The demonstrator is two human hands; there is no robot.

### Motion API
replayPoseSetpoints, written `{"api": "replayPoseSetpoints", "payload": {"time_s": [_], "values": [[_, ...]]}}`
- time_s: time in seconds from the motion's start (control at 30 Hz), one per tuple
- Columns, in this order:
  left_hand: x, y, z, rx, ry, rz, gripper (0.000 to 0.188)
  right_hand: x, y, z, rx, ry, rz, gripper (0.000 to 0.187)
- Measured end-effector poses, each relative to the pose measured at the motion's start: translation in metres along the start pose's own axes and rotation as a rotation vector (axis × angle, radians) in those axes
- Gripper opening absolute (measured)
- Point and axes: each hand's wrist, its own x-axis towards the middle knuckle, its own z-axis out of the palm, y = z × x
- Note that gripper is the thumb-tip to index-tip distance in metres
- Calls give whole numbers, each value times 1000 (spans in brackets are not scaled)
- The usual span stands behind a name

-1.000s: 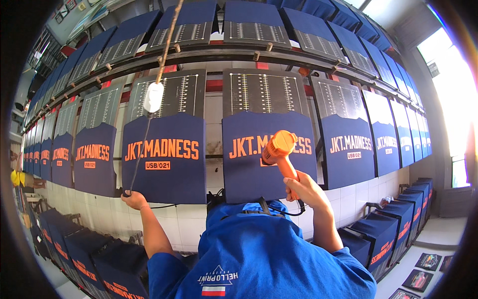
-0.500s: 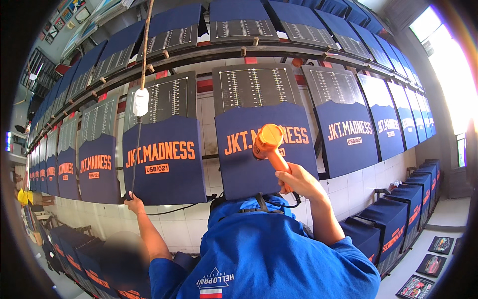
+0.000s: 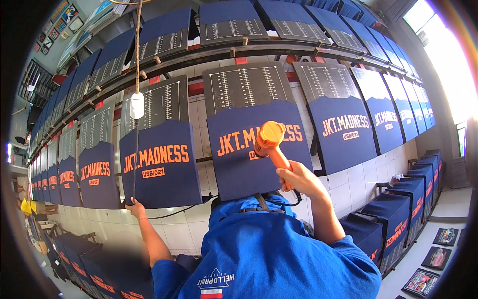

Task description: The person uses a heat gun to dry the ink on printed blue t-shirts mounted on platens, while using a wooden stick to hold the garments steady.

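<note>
My right hand [image 3: 298, 178] is wrapped round the handle of an orange hot-air blower [image 3: 273, 135], which looks like a hair dryer or heat gun. The blower is over a navy shirt panel [image 3: 234, 172] with orange lettering and hides part of the print. The shirt lies on a dark printing board [image 3: 248, 89] marked with white scales. Off to the left, my left hand [image 3: 135, 208] is closed on a black cable [image 3: 134, 172]. That cable hangs from a white socket [image 3: 136, 105], and a black cord runs from near my left hand toward my right side.
Similar boards with printed navy shirts stretch away left and right [image 3: 343, 129]. A wooden rail with pegs [image 3: 199, 53] and another row of boards lie beyond. More draped boards [image 3: 393, 214] stand behind on the right. A person in yellow [image 3: 28, 206] is far left.
The view has shifted slightly, so the boards sit a little further left. The blower is a bit further right over the print. Both hands keep their hold.
</note>
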Motion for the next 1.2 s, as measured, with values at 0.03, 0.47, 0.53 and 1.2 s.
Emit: {"api": "replayPoseSetpoints", "payload": {"time_s": [0.03, 0.47, 0.53, 1.2], "values": [[-17, 0, 10, -6, 41, 19, 81, -1, -1, -6, 25, -20, 33, 25], [-191, 31, 39, -340, 76, -58, 69, -8, 19, -22, 75, 74, -57, 26], [-197, 32, 36, -385, 12, -77, 71, -9, 22, -36, 126, -10, -21, 26], [-121, -31, 18, -309, -289, -81, 76, -26, 46, -41, 274, 112, -100, 22]]}}
